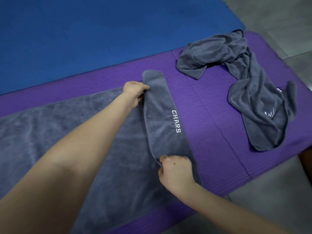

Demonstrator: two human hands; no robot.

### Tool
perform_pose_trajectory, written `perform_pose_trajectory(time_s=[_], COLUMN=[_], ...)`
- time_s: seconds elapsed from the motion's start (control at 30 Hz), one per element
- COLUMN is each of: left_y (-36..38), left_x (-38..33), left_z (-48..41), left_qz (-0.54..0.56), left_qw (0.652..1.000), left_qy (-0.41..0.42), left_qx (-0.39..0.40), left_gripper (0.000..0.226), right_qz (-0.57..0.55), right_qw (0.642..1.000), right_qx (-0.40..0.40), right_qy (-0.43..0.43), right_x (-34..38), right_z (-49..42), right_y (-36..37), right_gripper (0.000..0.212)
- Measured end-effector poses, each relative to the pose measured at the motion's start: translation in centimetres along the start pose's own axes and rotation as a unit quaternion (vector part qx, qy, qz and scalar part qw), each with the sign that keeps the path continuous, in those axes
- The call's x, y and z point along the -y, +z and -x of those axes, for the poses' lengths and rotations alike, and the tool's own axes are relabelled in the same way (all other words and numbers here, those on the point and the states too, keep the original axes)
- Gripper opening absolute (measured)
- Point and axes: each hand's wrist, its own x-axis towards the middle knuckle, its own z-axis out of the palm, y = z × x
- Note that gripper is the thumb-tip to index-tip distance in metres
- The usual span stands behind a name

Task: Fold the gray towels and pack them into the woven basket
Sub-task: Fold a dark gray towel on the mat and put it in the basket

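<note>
Gray towel (67, 141) lies spread flat on the purple mat (211, 132), long axis running left to right. Its right end is turned over into a narrow band (162, 125), white "CHARS" lettering facing up.

Left hand (134, 93) grips the far end of that band, fingers curled round the fabric edge. Right hand (175, 173) grips the near end, fingers tucked under the cloth and knuckles up. Both hands are grasping the same turned-over strip, one at each side of the towel's width.

Progress, as a judgement: early. Only the first fold or roll of this towel is started, and most of its length is flat and unfolded to the left.

More gray towel (253, 98) sits crumpled on the right part of the purple mat, well apart from the hands and not folded. I cannot tell if that heap is one towel or two.

Woven basket is not in view, so nothing shows as packed.

Left to do: finish folding this towel, fold the crumpled heap, put everything into the basket.

Blue mat (84, 31) lies beyond the purple one; gray floor (270, 200) at lower right.
</note>
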Motion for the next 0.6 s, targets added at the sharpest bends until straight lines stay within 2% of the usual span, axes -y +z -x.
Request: perform_pose_trajectory(time_s=[0.07, 0.1, 0.13, 0.2, 0.27, 0.4, 0.6], left_y=[-1.7, -2.7, -3.9, -6.7, -10.1, -17.8, -31.0], left_x=[-1.0, -1.6, -2.2, -3.3, -4.3, -5.4, -4.8], left_z=[0.4, 0.6, 0.9, 1.7, 2.6, 5.2, 9.8], left_qz=[0.017, 0.014, 0.009, 0.000, -0.007, -0.031, -0.049], left_qw=[1.000, 1.000, 0.999, 0.998, 0.994, 0.985, 0.976], left_qy=[-0.001, 0.010, 0.025, 0.054, 0.095, 0.149, 0.147], left_qx=[-0.008, -0.019, -0.029, -0.043, -0.051, -0.081, -0.153], left_gripper=[0.033, 0.033, 0.035, 0.036, 0.041, 0.055, 0.040], right_qz=[-0.022, -0.032, -0.073, -0.146, -0.190, -0.264, -0.336], right_qw=[1.000, 0.999, 0.997, 0.988, 0.979, 0.947, 0.881], right_qx=[-0.013, -0.035, -0.002, 0.035, 0.043, 0.134, 0.295], right_qy=[0.005, -0.007, -0.015, -0.034, -0.060, -0.125, -0.154], right_x=[0.1, 0.5, 1.2, 2.8, 5.5, 11.5, 21.4], right_z=[0.2, 0.1, 0.2, 0.4, 0.6, 1.0, 2.0], right_y=[-1.4, -2.1, -2.9, -4.1, -5.2, -7.1, -7.5], right_gripper=[0.030, 0.016, 0.007, 0.021, 0.025, 0.030, 0.038])
